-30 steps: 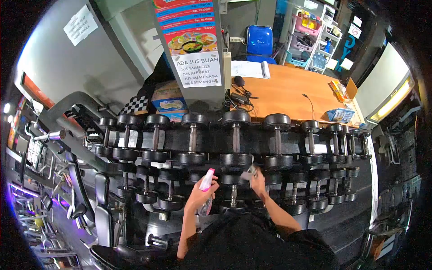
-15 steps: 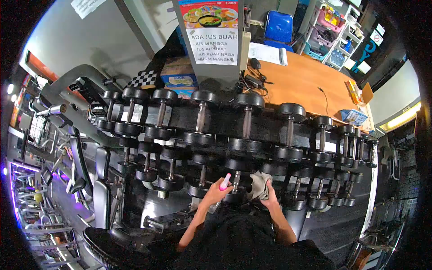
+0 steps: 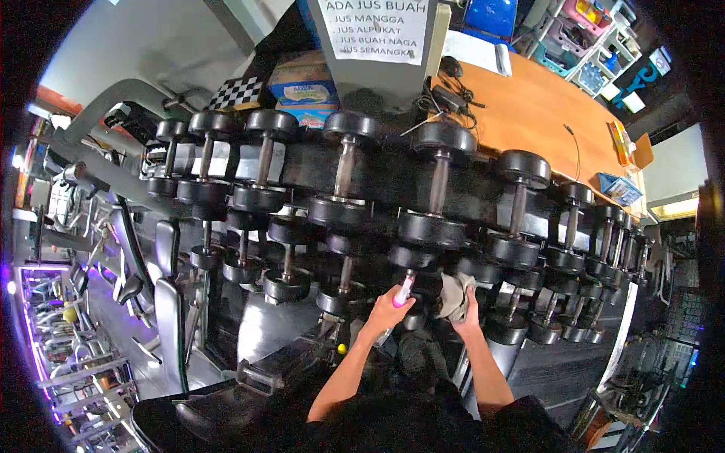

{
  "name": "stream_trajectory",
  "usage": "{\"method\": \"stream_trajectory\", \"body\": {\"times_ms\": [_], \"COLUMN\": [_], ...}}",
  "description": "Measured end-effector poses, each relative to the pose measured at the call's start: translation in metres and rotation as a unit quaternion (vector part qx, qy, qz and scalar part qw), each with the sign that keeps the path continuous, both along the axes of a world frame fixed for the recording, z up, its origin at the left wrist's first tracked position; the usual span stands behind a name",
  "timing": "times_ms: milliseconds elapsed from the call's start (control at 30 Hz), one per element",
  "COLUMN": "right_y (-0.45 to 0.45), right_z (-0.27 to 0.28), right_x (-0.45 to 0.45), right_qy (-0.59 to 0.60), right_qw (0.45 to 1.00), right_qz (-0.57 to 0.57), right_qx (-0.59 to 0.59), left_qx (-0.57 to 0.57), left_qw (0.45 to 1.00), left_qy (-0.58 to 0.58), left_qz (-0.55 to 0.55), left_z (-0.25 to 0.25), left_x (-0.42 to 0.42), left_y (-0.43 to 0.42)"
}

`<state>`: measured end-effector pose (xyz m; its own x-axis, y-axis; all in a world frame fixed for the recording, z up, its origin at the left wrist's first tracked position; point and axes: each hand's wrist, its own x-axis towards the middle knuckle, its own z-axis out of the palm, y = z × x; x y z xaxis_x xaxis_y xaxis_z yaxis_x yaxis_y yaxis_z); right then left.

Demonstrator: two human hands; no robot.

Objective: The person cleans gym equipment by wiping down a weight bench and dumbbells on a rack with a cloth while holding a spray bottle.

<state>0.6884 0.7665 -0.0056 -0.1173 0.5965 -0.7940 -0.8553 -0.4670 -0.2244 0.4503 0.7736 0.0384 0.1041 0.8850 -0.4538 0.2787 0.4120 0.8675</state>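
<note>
My left hand (image 3: 388, 312) is wrapped round a spray bottle (image 3: 405, 291) with a pink and white top, in front of the lower row of dumbbells. To its right, my right hand (image 3: 467, 315) grips a crumpled grey cloth (image 3: 454, 297). The cloth hangs close to the lower dumbbells; whether it touches one, I cannot tell. Just above both hands lies a large black dumbbell (image 3: 439, 186) on the upper row. Another dumbbell (image 3: 346, 281) of the lower row is left of my left hand.
Behind the rack stands an orange-brown desk (image 3: 536, 113) with cables and papers. A box (image 3: 305, 92) sits beside the grey pillar (image 3: 377, 81). On the left are a padded bench (image 3: 171, 325) and gym machines. A shelf with bins (image 3: 589, 45) is at the upper right.
The view has tilted down and shifted, so the rack and desk appear higher. The cloth, partly hidden and blurred a second ago, now shows bunched up. Both hands still hold their things.
</note>
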Motion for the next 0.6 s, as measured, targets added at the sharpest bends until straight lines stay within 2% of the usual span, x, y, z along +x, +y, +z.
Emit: {"method": "stream_trajectory", "body": {"times_ms": [33, 67, 100, 133, 167, 200, 267, 333, 433, 467, 500, 567, 600], "right_y": [0.003, 0.006, 0.006, 0.011, 0.019, 0.029, 0.060, 0.079, 0.092, 0.092, 0.096, 0.103, 0.106], "right_z": [-0.010, -0.020, -0.038, -0.033, -0.030, -0.025, -0.025, -0.036, -0.060, -0.062, -0.058, -0.058, -0.059], "right_x": [-0.005, -0.009, -0.005, -0.012, -0.022, -0.035, -0.056, -0.089, -0.117, -0.122, -0.127, -0.140, -0.148], "right_qy": [-0.208, -0.405, -0.442, -0.442, -0.619, -0.749, -0.759, -0.805, -0.784, -0.784, -0.780, -0.777, -0.750], "right_qw": [0.977, 0.908, 0.875, 0.876, 0.718, 0.507, 0.254, 0.082, 0.065, 0.079, 0.059, 0.042, 0.123], "right_qz": [0.041, 0.081, 0.144, 0.143, 0.209, 0.261, 0.433, 0.360, 0.429, 0.421, 0.439, 0.456, 0.496], "right_qx": [0.033, 0.065, 0.132, 0.129, 0.242, 0.336, 0.415, 0.463, 0.443, 0.449, 0.443, 0.433, 0.419], "left_qx": [-0.003, -0.028, -0.053, -0.056, -0.061, -0.065, -0.096, -0.043, -0.062, -0.052, -0.055, 0.035, 0.034], "left_qw": [1.000, 0.999, 0.995, 0.995, 0.993, 0.989, 0.986, 0.996, 0.995, 0.996, 0.995, 0.997, 0.997], "left_qy": [0.001, -0.029, -0.059, -0.059, -0.079, -0.099, -0.108, -0.061, -0.070, -0.067, -0.068, -0.057, -0.058], "left_qz": [0.001, 0.027, 0.053, 0.051, 0.068, 0.084, 0.083, 0.056, 0.041, 0.036, 0.040, 0.036, 0.032], "left_z": [0.010, 0.021, 0.030, 0.031, 0.033, 0.031, 0.019, 0.013, 0.014, 0.013, 0.012, 0.012, 0.014], "left_x": [-0.001, -0.003, -0.005, -0.008, -0.010, -0.014, -0.019, -0.023, -0.029, -0.029, -0.028, -0.026, -0.025], "left_y": [-0.003, -0.007, -0.010, -0.016, -0.023, -0.032, -0.051, -0.063, -0.073, -0.079, -0.082, -0.088, -0.092]}}
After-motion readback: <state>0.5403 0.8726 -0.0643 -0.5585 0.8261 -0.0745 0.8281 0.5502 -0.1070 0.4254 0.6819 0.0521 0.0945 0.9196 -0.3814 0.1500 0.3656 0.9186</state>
